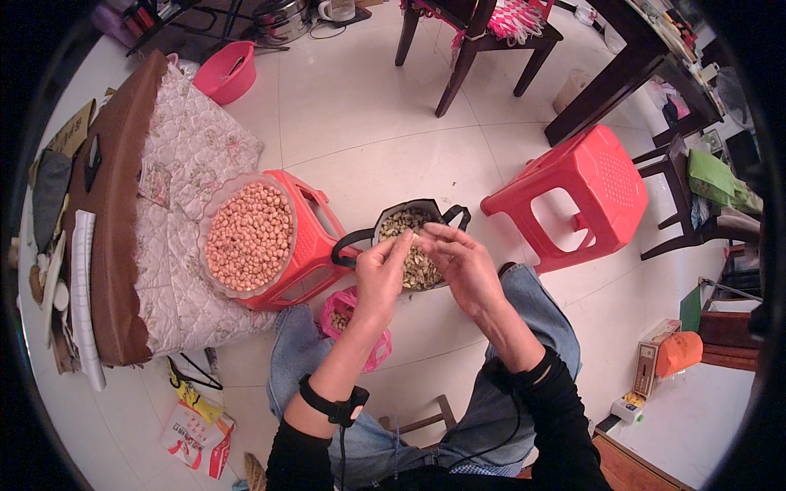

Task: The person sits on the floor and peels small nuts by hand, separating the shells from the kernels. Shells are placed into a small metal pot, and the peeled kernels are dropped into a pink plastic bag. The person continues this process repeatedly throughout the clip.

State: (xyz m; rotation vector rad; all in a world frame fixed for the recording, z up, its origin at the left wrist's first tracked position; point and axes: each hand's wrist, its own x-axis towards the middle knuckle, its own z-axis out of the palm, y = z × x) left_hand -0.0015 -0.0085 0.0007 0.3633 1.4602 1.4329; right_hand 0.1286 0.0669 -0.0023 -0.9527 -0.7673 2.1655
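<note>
Both my hands meet above a dark bag (440,205) with black handles, which holds small pale-brown pieces that look like nuts or shells (420,273). The fingertips of my left hand (384,267) pinch a small pale piece (416,237). My right hand (463,264) is beside it, fingers bent and partly spread; whether it also grips something is unclear. To the left, a clear scalloped bowl (204,270) full of round pinkish-tan nuts or kernels (249,236) stands on a red plastic stool (307,245). A pink plastic bag (381,350) with more small pieces lies by my left leg.
A second red plastic stool (614,178) stands at the right. A sofa with a quilted floral cover (196,123) lies at the left, with a pink basin (236,83) beyond it. A dark wooden chair (470,55) stands ahead, and a few crumbs lie on the tiled floor (381,153).
</note>
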